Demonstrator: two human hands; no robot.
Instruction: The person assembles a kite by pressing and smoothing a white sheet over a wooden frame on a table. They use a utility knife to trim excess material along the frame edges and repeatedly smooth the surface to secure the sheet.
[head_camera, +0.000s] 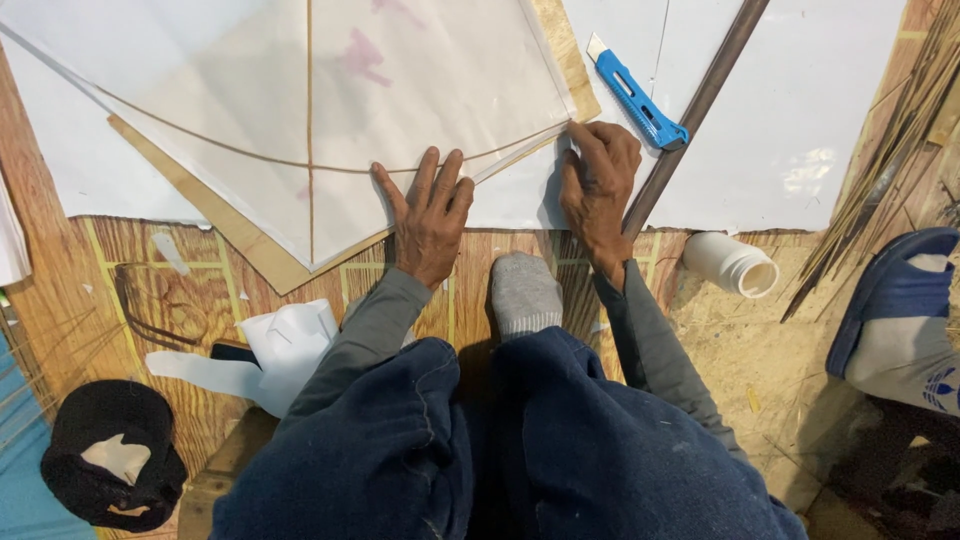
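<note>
Left hand (432, 215) flat, fingers spread, grip released, pressing the white paper kite (400, 100) onto the brown board (260, 255) on the floor. Right hand (600, 180) pinches the kite's right corner at the curved stick's (230, 150) end. Blue utility knife (636, 95) just beyond, white plastic jar (732, 264) near right wrist.

A blue utility knife (636, 92) and dark rod (690, 110) crowd the right; white sheet (800, 120) beyond lies bare.
</note>
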